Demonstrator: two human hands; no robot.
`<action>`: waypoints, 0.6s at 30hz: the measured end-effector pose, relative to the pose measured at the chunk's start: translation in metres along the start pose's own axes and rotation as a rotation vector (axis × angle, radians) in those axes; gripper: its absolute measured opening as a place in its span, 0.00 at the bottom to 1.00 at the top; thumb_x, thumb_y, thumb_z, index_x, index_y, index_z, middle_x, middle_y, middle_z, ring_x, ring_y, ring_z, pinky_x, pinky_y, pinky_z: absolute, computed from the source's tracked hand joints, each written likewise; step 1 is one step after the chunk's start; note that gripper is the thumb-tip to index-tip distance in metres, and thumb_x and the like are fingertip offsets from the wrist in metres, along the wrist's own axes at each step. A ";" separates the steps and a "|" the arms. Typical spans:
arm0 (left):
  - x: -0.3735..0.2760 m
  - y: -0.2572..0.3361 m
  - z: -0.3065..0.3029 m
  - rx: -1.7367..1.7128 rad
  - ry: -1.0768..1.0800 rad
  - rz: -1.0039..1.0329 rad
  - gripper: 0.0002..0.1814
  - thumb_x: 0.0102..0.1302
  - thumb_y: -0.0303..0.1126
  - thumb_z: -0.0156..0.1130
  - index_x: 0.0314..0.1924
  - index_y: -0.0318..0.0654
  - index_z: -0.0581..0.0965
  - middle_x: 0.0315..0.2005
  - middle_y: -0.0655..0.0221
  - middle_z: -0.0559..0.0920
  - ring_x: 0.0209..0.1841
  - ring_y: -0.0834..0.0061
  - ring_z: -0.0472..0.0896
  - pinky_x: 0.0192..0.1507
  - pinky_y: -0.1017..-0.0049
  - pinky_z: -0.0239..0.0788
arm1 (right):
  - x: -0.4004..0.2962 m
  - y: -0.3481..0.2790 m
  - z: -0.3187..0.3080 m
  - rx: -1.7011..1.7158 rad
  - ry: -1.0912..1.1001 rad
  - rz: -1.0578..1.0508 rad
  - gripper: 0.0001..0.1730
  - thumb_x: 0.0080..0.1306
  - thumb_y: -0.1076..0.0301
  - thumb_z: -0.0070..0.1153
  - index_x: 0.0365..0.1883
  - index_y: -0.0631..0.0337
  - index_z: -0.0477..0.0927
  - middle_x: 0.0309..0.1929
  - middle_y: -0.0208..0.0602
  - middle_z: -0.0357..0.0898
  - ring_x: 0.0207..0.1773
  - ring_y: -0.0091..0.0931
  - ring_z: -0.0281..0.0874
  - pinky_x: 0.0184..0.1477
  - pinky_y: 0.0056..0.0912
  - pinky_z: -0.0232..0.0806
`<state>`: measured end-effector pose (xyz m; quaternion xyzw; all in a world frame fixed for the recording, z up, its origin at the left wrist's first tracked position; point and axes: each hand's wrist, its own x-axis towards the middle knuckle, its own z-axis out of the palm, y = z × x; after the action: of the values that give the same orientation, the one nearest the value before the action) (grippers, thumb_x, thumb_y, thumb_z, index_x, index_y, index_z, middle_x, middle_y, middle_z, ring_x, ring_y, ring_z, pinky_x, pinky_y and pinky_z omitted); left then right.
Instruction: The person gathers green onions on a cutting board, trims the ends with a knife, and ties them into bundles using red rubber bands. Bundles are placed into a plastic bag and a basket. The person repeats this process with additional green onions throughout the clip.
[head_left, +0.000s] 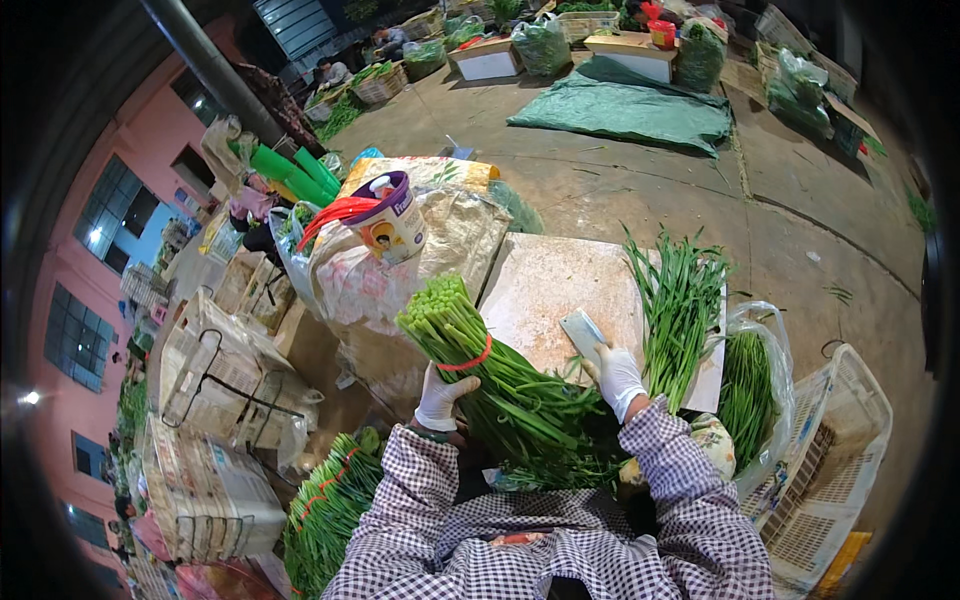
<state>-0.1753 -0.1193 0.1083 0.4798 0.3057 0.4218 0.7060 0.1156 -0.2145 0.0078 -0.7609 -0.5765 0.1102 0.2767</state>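
Note:
My left hand (441, 397), in a white glove, grips a thick bunch of leafy green stems (444, 309) from its left side. A red band (466, 363) rings the bunch; its cut ends face up and away, while the leaves hang toward my lap. My gloved right hand (619, 381) is closed around a broad-bladed knife (582, 333), its handle mostly hidden by the fingers. The blade is over a worn pale board (555, 281). Right of it, loose long-leaved greens (679, 319) lie on the board.
A printed tub (394, 229) with red bands over its rim stands on a stuffed sack (420, 289). Banded bunches (330, 502) lie at lower left. On the right are a plastic bag of greens (750, 382) and a plastic crate (825, 450). A green tarp (622, 109) covers floor ahead.

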 end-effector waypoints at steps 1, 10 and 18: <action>-0.005 -0.003 -0.001 -0.037 0.012 -0.051 0.36 0.48 0.18 0.73 0.59 0.37 0.69 0.50 0.65 0.79 0.50 0.69 0.79 0.54 0.66 0.72 | 0.004 -0.023 -0.012 0.180 0.127 -0.072 0.28 0.61 0.52 0.61 0.48 0.69 0.76 0.49 0.56 0.77 0.52 0.48 0.74 0.55 0.45 0.67; -0.051 -0.006 0.050 -0.351 0.049 -0.126 0.37 0.52 0.19 0.67 0.63 0.40 0.65 0.54 0.63 0.77 0.54 0.64 0.77 0.55 0.63 0.72 | -0.062 -0.136 0.019 1.454 -0.414 -0.087 0.57 0.55 0.57 0.71 0.72 0.61 0.46 0.66 0.42 0.60 0.67 0.30 0.58 0.67 0.34 0.54; -0.082 -0.045 0.024 -0.187 -0.174 -0.226 0.39 0.54 0.27 0.71 0.65 0.39 0.64 0.57 0.65 0.75 0.56 0.70 0.75 0.57 0.67 0.69 | -0.082 -0.115 0.011 1.504 -0.435 0.102 0.41 0.59 0.66 0.67 0.66 0.63 0.58 0.58 0.38 0.70 0.58 0.26 0.68 0.61 0.31 0.63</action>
<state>-0.1791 -0.2107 0.0770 0.4095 0.2548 0.3231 0.8142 -0.0095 -0.2670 0.0493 -0.3562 -0.3526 0.6302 0.5930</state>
